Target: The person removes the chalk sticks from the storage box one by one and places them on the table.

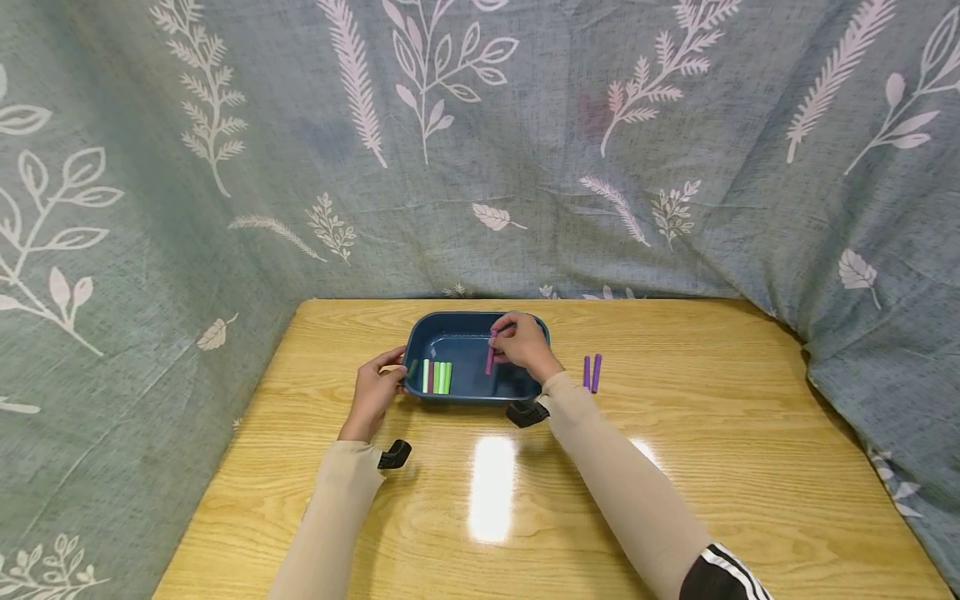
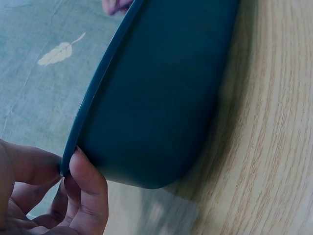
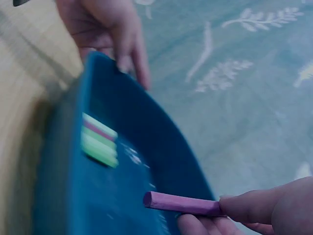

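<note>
1. Looking at a dark blue tray (image 1: pixel 467 367) near the far edge of a light wood table (image 1: pixel 750 433), a bit closer to the far left corner than to the far right one.
2. Got the left hand (image 1: pixel 373 392) at the tray's left edge, pinching the rim between thumb and fingers. Pretty obvious in the left wrist view too.
3. Pinching a purple stick (image 3: pixel 181 203) with the right hand (image 1: pixel 522 343), thumb against fingertips, close to one end, and leaving the other end sticking out free.
4. Holding that one above the tray's floor, around the middle and slightly toward the tray's right edge. Can't really judge the height from the head view, tbh.
5. Counting five sticks (image 1: pixel 441 377) side by side in the tray, tucked against the near edge by the near left corner. Mostly green, pale to bright, plus a dark purplish one second from the left.
6. Seeing two more purple sticks (image 1: pixel 597 373) on the table just past the tray's right edge, near each other and almost parallel.
7. Also spotting beige sleeves (image 1: pixel 341 500) on both arms and a black gadget (image 1: pixel 395 454) at each wrist.
8. Finally, a grey-blue curtain (image 1: pixel 547 83) with white leaf prints, hanging beyond the table's far edge and down along the left and right edges.
</note>
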Action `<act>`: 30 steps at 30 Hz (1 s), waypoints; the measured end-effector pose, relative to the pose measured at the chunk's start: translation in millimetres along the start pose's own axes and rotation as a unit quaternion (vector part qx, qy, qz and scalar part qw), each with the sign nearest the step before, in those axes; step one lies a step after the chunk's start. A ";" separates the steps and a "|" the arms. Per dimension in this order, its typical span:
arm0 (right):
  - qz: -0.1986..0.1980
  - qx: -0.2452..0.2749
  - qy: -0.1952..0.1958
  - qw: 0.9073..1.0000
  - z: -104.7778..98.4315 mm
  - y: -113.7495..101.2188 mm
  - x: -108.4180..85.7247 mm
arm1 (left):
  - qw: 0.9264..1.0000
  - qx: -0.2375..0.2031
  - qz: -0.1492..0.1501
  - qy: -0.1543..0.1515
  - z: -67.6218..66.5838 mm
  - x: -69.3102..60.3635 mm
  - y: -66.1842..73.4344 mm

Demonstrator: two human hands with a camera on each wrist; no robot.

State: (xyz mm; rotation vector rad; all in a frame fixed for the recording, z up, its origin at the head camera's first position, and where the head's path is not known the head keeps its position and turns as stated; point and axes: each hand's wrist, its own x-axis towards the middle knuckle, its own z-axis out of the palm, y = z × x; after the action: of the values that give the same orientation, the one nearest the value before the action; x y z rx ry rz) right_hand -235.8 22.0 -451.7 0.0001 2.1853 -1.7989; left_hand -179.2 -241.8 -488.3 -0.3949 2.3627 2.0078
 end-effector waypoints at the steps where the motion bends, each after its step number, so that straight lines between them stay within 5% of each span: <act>1: 0.001 0.004 0.005 1.000 -5.8 -1.1 -1.0 | 1.000 0.001 0.001 -0.001 0.0 0.0 -0.1; 17: 0.003 0.016 0.043 0.999 -108.8 12.1 -23.5 | 1.000 -0.009 -0.005 -0.006 -1.4 0.6 0.6; 30: 0.056 -0.050 0.047 0.996 -154.0 49.4 -46.2 | 1.000 -0.009 -0.006 -0.006 -0.8 1.3 -0.7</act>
State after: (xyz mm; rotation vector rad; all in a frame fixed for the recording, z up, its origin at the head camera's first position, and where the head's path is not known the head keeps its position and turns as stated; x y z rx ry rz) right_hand -218.6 189.0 -463.0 0.1838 2.2882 -1.6601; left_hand -180.2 -242.9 -489.1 -0.3964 2.3315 2.0205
